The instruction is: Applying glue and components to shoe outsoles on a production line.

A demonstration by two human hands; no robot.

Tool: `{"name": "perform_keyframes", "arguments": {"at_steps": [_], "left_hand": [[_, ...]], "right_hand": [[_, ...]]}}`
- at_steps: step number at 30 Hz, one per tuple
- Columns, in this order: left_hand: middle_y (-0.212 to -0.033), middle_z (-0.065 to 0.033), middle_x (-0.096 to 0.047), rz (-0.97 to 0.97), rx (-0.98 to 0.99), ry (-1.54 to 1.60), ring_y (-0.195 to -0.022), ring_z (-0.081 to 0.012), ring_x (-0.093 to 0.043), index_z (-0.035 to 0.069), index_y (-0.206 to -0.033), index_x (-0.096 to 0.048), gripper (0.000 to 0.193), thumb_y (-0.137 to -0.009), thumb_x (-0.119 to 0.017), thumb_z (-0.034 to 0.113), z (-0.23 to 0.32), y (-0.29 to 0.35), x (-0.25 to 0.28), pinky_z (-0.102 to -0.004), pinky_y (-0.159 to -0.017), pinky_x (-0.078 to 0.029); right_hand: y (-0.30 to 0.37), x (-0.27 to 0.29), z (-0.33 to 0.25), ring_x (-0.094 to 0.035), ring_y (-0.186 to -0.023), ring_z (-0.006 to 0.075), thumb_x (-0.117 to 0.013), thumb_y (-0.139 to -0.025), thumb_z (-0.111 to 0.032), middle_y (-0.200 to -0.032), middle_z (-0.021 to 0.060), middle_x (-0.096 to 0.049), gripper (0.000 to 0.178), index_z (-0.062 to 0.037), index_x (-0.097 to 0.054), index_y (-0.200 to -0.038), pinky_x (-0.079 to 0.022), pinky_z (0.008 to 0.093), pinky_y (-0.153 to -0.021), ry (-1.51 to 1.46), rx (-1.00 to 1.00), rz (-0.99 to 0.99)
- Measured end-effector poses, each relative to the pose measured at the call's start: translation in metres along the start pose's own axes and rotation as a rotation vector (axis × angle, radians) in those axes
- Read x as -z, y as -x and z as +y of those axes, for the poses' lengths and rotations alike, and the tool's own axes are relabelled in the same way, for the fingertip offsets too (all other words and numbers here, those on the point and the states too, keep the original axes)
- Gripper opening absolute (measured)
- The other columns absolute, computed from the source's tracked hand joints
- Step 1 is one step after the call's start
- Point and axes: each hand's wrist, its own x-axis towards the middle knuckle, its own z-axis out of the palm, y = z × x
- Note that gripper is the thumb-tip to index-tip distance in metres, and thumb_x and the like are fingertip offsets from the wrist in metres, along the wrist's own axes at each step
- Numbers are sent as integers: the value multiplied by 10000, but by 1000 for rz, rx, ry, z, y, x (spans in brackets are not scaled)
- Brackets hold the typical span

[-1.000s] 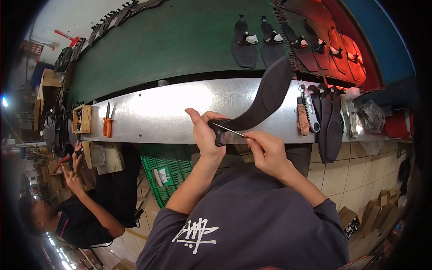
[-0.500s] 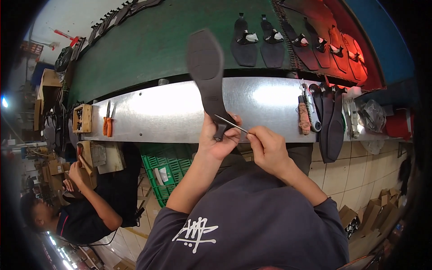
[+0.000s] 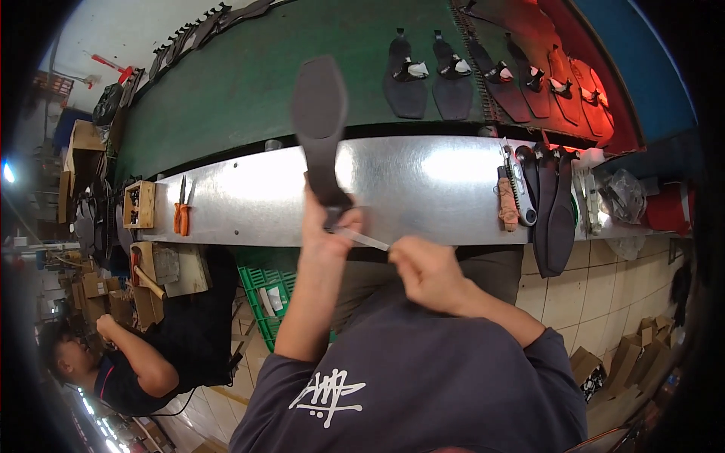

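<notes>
My left hand (image 3: 321, 230) is closed round the heel end of a black shoe sole (image 3: 320, 102). The sole stands up from the hand, its broad toe part over the edge of the green belt. From the right, my right hand (image 3: 427, 272) pinches a thin metal rod (image 3: 370, 240), smeared by motion. The rod's far end points at the sole's heel (image 3: 332, 217), beside my left fingers; whether it touches cannot be made out. Both hands are above the near edge of the steel ledge (image 3: 279, 204).
Several black sandals (image 3: 408, 72) lie on the green belt (image 3: 226, 90), some under red light. Orange-handled pliers (image 3: 181, 217) and a wooden box (image 3: 139, 204) are at left. A cutter knife (image 3: 527, 196) and black soles (image 3: 557, 234) rest at right. A co-worker (image 3: 143, 355) sits at lower left beside a green crate (image 3: 264, 294).
The sole and both my hands have moved left and slightly nearer to me. The rod now lies lower against the heel end. The co-worker's hand has moved away from the hammer.
</notes>
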Motion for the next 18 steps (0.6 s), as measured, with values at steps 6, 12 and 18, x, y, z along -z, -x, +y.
{"name": "perform_keyframes", "arguments": {"at_steps": [6,12,18], "left_hand": [[-880,-13,-630,272,-557,-363,-697,-137,-570,80,-1163,-557,591,-902,-499,606,134,59,53,-248,-520,-399],[-1449,-158,-384,712,-1264,-1334,-1305,-252,-403,-8,-1394,-415,585,-923,-630,265,140,71,46,-369,-1028,-380],[-1327,-136,-546,59,-891,-1576,-1244,-256,-500,15,-1303,-525,524,-844,-705,194,35,-70,-61,-353,-987,-414]], "right_hand": [[-18,51,37,-570,-669,238,-560,-874,-11,-833,129,-568,212,17,-606,-1079,-456,317,-613,31,-194,222],[-25,79,74,-585,-790,306,-575,-836,-10,-937,157,-535,368,3,-569,-1204,-467,374,-676,235,-217,254],[-34,92,84,-577,-801,326,-617,-802,-36,-933,153,-528,462,-48,-532,-1256,-472,424,-697,508,-305,153]]}}
